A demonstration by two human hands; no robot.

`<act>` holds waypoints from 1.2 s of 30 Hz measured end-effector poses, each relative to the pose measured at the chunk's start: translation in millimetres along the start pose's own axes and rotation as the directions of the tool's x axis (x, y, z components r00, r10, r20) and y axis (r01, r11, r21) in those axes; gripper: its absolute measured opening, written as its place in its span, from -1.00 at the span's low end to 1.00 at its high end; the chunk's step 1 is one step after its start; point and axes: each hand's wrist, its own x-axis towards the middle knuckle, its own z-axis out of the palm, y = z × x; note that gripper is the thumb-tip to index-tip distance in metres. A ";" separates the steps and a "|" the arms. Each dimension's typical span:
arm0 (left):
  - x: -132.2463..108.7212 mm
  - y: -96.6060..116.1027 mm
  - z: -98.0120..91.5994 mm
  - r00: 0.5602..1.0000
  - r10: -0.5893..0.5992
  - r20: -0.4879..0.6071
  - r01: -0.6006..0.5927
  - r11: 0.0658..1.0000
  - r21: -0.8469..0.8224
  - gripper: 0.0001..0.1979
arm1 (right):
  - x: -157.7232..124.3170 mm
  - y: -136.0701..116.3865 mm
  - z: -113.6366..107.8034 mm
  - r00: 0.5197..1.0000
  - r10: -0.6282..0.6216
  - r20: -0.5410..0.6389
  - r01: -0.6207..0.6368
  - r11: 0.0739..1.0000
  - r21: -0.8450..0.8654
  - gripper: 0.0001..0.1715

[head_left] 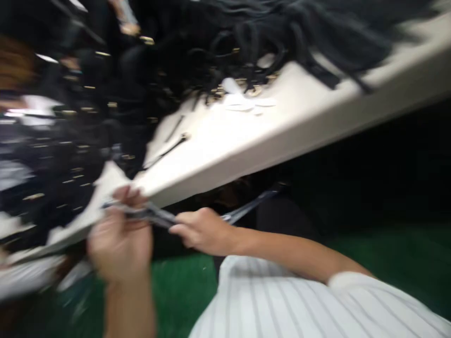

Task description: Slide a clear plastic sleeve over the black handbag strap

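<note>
**Item 1, strap (158, 217).** A dark, narrow band with a grey sheen, held in the air below the table's near edge and touching no surface. I read its long axis as running left to right across the view. Past the right hand its free tail rises slightly and trails off toward the dark space under the table.

**Item 2, left hand (120, 244).** It is at the strap's left end, with its forearm coming up from the bottom of the view. The fingers (128, 195) are curled closed over the strap. Motion blur is heavy here, so I cannot make out the exact pinch.

**Item 3, right hand (204, 231).** It sits just beside the left hand, further along the same strap, with its arm reaching in from a white sleeve on the right. The fingers (179, 230) are closed round the band and point leftward. Only a short length of strap spans the gap between the two hands, and neither hand is nearer to it, since both grip it.

**Item 4, table (246, 141).** A pale top, tilted in my view, lying above and behind the hands.

**Item 5, pile of black straps (197, 51).** The heap lies on the far part of the table, with small gold fittings glinting in it.

**Item 6, loose strap (169, 146).** It lies alone on the bare table top, near the pile.

**Item 7, white scraps (246, 104).** They are flat on the table at the pile's edge.

**Item 8, striped shirt (282, 305).** It fills the lower right, with green floor (387, 253) beyond it.
</note>
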 end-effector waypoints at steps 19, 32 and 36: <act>12.8 20.3 -123.4 0.840 0.343 0.420 -0.503 0.782 0.367 -0.68 | 52.1 -45.1 -6.0 0.919 0.157 0.362 -0.352 0.742 0.571 -0.65; -31.6 16.3 -162.5 0.872 0.056 0.486 0.108 0.947 -0.304 -0.62 | 108.8 5.6 17.7 0.821 0.385 0.421 -0.559 0.688 0.462 -0.71; -29.5 45.7 -177.2 0.931 0.110 0.347 0.172 0.706 -0.687 -0.58 | 112.5 8.5 50.3 0.904 0.175 0.390 -0.247 0.958 0.143 -0.61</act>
